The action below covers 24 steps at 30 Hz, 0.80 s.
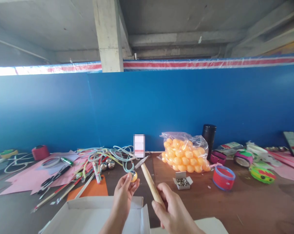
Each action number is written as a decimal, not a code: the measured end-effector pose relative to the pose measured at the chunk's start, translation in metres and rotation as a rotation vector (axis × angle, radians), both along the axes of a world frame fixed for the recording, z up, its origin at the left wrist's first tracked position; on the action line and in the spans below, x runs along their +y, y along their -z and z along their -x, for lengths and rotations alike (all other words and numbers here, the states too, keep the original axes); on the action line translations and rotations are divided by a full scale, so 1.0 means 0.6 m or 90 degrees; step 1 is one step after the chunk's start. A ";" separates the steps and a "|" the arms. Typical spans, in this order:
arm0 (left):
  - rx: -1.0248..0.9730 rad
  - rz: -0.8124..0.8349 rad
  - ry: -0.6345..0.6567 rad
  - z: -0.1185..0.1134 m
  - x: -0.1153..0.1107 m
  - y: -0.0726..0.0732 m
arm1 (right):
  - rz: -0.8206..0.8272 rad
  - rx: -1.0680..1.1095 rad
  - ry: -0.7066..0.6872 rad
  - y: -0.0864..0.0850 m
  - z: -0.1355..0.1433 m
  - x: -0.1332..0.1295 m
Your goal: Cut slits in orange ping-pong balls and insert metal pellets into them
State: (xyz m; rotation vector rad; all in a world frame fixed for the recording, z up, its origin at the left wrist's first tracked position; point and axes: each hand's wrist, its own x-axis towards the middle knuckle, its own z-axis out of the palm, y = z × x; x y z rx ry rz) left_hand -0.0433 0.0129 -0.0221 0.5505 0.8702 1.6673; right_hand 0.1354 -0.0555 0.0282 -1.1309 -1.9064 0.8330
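My left hand (125, 190) pinches a small orange ball (134, 176) with a shiny metallic-looking patch, held above the back edge of a white box (88, 216). Wrapped round the wooden handle of a hammer (150, 183) is my right hand (170, 208). The hammer tilts up and to the left, its metal head close to the ball on the upper right, apart from it. Behind and right of the hammer, a small open box of metal pieces (183, 182) stands on the brown table (198, 203).
A clear bag of orange balls (186, 156) and a black cylinder (209, 136) stand at the back. Tubing (122, 156), shiny metal balls (110, 164), scissors (55, 177) and pink paper (22, 182) lie left. A red-blue tape roll (223, 177) sits right, before the blue partition (147, 104).
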 end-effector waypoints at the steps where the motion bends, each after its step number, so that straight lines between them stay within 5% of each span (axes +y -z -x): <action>1: -0.001 0.000 -0.002 0.000 0.000 0.000 | -0.021 -0.017 0.010 0.000 0.000 0.000; 24: -0.001 -0.016 0.001 0.002 0.004 0.006 | -0.047 -0.068 0.048 -0.005 0.005 -0.005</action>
